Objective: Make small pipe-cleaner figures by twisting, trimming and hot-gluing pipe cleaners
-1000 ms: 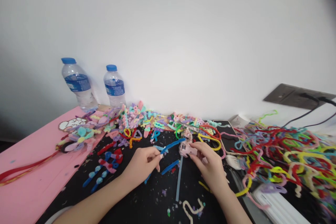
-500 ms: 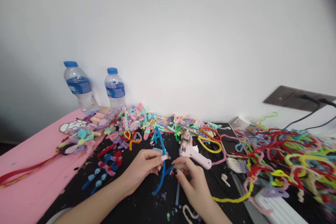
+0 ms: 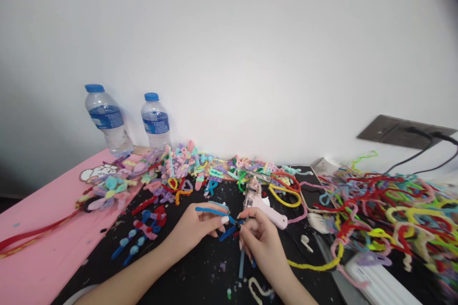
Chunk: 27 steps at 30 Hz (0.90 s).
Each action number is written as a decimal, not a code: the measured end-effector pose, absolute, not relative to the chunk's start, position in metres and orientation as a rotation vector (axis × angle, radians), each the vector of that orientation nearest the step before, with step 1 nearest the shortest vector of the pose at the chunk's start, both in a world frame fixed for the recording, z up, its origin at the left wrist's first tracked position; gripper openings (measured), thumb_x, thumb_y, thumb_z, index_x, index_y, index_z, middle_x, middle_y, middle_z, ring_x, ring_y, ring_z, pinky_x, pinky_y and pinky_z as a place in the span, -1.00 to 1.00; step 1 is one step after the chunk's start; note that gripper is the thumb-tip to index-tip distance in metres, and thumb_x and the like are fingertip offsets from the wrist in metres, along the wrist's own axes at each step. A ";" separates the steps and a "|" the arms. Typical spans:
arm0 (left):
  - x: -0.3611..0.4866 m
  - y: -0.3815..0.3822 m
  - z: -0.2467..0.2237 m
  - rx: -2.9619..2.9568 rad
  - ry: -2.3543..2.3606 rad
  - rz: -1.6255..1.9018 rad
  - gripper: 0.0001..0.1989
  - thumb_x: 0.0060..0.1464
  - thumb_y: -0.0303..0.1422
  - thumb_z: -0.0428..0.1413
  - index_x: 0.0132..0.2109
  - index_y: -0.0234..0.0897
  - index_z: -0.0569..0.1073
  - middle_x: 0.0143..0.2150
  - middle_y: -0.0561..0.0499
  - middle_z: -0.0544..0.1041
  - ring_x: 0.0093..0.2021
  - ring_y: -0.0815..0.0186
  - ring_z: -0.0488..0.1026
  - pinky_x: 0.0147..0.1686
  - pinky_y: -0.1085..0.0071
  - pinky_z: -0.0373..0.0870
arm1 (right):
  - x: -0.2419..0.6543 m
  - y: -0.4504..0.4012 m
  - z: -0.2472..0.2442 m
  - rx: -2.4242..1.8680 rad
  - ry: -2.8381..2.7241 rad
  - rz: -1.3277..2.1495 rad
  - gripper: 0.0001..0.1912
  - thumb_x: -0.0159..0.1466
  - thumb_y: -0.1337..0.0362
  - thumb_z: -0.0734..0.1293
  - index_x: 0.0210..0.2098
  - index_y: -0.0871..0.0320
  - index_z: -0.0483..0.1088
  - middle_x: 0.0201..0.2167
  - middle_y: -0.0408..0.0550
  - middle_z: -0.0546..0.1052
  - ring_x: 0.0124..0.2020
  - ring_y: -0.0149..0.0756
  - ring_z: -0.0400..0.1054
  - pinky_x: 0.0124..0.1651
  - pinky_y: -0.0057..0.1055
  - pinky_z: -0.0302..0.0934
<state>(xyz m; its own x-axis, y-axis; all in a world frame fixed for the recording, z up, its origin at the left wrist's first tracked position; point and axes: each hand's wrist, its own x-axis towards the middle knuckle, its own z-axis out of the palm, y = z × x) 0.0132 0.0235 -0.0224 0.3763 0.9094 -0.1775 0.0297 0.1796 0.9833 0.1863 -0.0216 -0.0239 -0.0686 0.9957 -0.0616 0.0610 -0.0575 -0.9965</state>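
Blue pipe cleaners [image 3: 226, 234] cross between my two hands, just above the black work surface. My left hand [image 3: 200, 224] is closed in a pinch, thumb against fingers, with one blue strand lying across its fingertips. My right hand [image 3: 260, 236] pinches the strands where they meet; the fingers partly hide that joint. A short blue end pokes out below the right fingers. Just behind the right hand lies a pale pink glue gun [image 3: 270, 213]. Under the hands is a translucent glue stick [image 3: 242, 263].
Finished pipe-cleaner pieces [image 3: 181, 162] heap along the wall. Scissors with a yellow-and-red handle [image 3: 286, 198] lie beyond the glue gun. Loose pipe cleaners [image 3: 386, 205] pile at right, near a white earbud [image 3: 306, 243]. Two water bottles [image 3: 155, 124] stand back left, beyond pink board [image 3: 39, 214].
The long blue strand stood upright by my left fingertips; now it lies slanted toward the right hand. My right fingers have closed round the crossing of the strands.
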 end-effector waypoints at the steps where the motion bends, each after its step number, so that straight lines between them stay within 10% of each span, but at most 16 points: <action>1: 0.012 0.025 -0.023 1.240 1.018 0.823 -0.71 -0.12 -0.28 0.21 -0.24 -0.38 0.51 -0.50 0.01 0.54 -0.52 0.35 0.44 -0.49 0.46 0.41 | 0.188 -0.020 -0.023 -1.280 -1.273 1.252 -0.78 0.18 0.18 0.27 -0.26 0.16 0.20 -0.73 -0.34 0.28 -0.78 -0.58 0.01 -0.72 -0.62 -0.12; 11: 0.007 0.029 -0.026 1.416 0.993 0.804 -0.59 -0.20 -0.36 0.27 -0.14 -0.36 0.45 -0.27 -0.10 0.54 -0.31 0.25 0.48 -0.30 0.37 0.43 | 0.196 -0.018 -0.017 -1.397 -1.168 1.071 -0.69 0.13 0.11 0.28 -0.25 0.22 0.34 -0.74 -0.28 0.27 -0.74 -0.54 0.03 -0.67 -0.58 -0.11; 27: 0.003 0.032 -0.015 1.474 1.149 1.009 -0.86 -0.06 -0.35 0.12 -0.43 -0.34 0.52 -0.54 0.00 0.49 -0.51 0.33 0.43 -0.47 0.48 0.36 | 0.204 -0.014 -0.020 -1.338 -1.013 1.123 -0.76 0.16 0.17 0.30 -0.27 0.23 0.35 -0.74 -0.29 0.30 -0.75 -0.60 0.00 -0.67 -0.62 -0.17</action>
